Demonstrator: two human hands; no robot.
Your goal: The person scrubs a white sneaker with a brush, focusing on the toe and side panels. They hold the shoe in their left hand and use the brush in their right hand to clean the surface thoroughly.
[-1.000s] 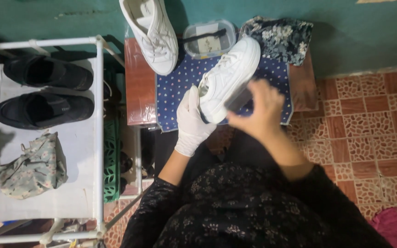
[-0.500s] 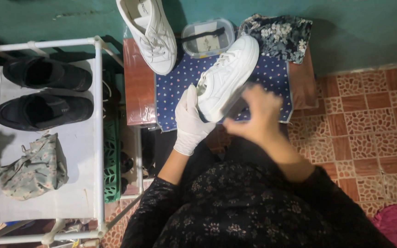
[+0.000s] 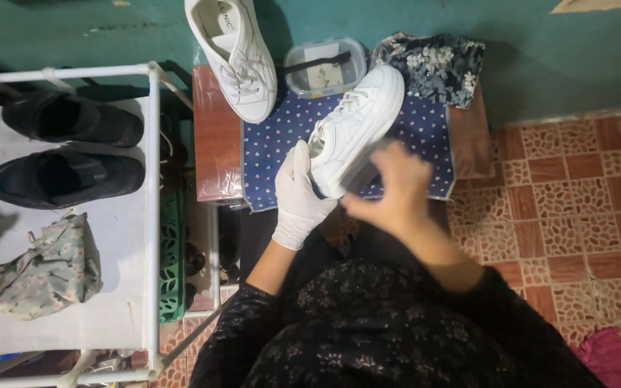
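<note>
A white sneaker is gripped at its heel by the gloved left hand. At four o'clock of it, the blurred right hand is pressed against its side; its grip cannot be told.

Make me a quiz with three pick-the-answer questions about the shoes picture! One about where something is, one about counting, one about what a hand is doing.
1. Where are the black shoes?
A. on the white rack
B. on the tiled floor
C. on the dotted cloth

2. How many white shoes are there?
A. one
B. two
C. four

3. What is the left hand doing?
A. resting on the rack
B. lying flat on the tiled floor
C. holding a white shoe by its heel

Answers:
1. A, both black shoes lie side by side on the rack at the left.
2. B, one white shoe lies at the top, and the held shoe is over the dotted cloth.
3. C, the gloved left hand grips the held shoe's heel end, while the bare right hand is blurred against its side.
</note>
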